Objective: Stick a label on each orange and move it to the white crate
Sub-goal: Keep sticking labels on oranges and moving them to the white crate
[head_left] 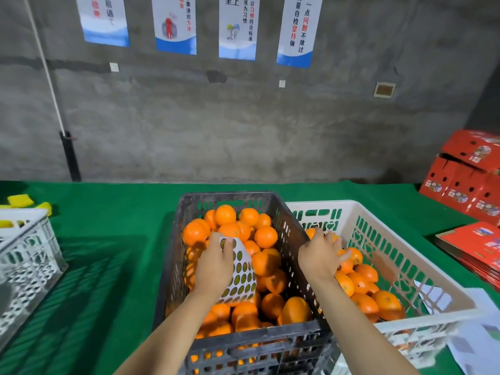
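A black crate [173, 255] in the middle of the green table is heaped with oranges [266, 236]. Touching it on the right stands the white crate [422, 277], partly filled with oranges [364, 303]. My left hand [213, 263] hovers over the black crate and pinches a white sheet of round green-and-yellow labels [243, 277]. My right hand [319, 255] reaches over the black crate's right wall into the white crate, its fingers spread over an orange [311, 232] on top of the pile. Whether it grips that orange or only touches it is hidden by the hand.
Another white crate [27, 255] stands at the left edge with yellow items [21, 200] behind it. Red cartons [465, 180] are stacked at the right, flat red ones [476, 247] lie below them. White backing sheets [476, 342] lie at the lower right. A grey wall backs the table.
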Demonstrator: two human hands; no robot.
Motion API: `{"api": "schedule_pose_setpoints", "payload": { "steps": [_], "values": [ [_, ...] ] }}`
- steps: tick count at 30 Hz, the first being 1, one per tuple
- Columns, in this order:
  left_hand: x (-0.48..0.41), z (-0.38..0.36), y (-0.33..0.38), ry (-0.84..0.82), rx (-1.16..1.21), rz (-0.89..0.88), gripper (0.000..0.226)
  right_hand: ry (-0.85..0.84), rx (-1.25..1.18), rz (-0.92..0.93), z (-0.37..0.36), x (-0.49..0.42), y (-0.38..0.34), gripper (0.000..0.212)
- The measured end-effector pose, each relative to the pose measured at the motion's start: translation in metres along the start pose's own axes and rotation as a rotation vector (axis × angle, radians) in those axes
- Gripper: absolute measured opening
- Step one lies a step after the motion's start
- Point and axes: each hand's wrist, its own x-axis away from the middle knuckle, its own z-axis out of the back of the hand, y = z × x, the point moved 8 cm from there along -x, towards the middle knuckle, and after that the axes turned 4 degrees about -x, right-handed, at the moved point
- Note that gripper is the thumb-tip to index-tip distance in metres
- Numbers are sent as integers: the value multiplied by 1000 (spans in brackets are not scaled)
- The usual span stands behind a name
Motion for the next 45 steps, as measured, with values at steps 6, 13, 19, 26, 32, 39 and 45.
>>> {"api": "schedule_pose_setpoints", "payload": {
  "steps": [6, 13, 19, 26, 32, 39, 45],
  "values": [
    [-2, -13, -29, -33, 522, 375, 37, -21, -329, 626, -3, 35, -60, 19],
    [6, -33, -19, -237, 715, 523, 31, -203, -288, 817, -26, 61, -87, 38],
    [11, -40, -5, -398, 925, 481, 28, -147, -325, 845, -13, 63, -84, 34],
    [13, -33, -10, -333, 742, 485, 12, -107, -316, 919, -14, 72, -92, 25],
    [16, -29, -4, -362, 660, 439, 13, -96, -326, 871, -15, 70, -88, 17],
    [17, -28, -6, -348, 608, 469, 16, -417, -457, 694, -37, 63, -78, 17],
    [13, -29, -12, -329, 638, 501, 15, -408, -633, 645, -34, 56, -73, 17]
  ]
}}
